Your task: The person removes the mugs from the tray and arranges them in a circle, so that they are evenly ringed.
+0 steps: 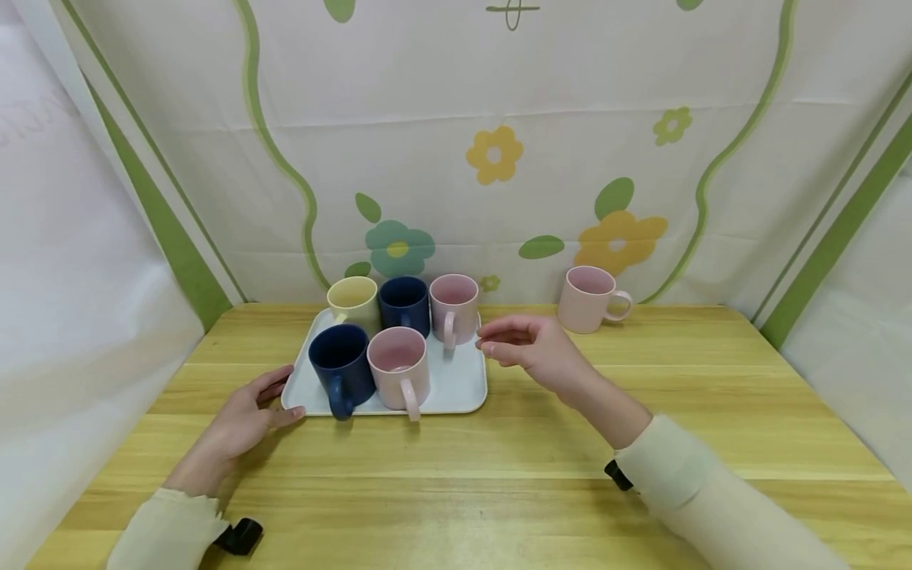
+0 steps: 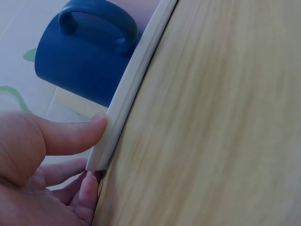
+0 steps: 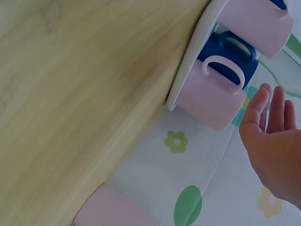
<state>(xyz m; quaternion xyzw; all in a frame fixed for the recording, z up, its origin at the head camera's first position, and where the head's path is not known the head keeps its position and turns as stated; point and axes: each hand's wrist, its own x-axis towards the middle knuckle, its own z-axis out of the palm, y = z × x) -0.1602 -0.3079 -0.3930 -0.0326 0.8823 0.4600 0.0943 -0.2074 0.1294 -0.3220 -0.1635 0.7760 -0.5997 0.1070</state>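
Note:
A white tray (image 1: 456, 388) bears several mugs. My left hand (image 1: 245, 416) holds its near left corner, the thumb (image 2: 80, 134) against the rim and the other fingers curled at the corner's underside. Closest to that hand is a dark blue mug (image 1: 342, 364), with a pink mug (image 1: 399, 368) beside it. Behind them stand a yellow mug (image 1: 354, 301), another dark blue mug (image 1: 404, 305) and another pink mug (image 1: 454, 309). Just right of this back pink mug, my right hand (image 1: 537, 352) hovers with loosely bent fingers (image 3: 256, 108) and nothing between them.
A separate pink mug (image 1: 587, 301) stands on the wooden table (image 1: 456, 491) at the back right, its handle to the right. Behind the table hangs a white curtain (image 1: 427, 79) with printed flowers, and similar cloth flanks both sides.

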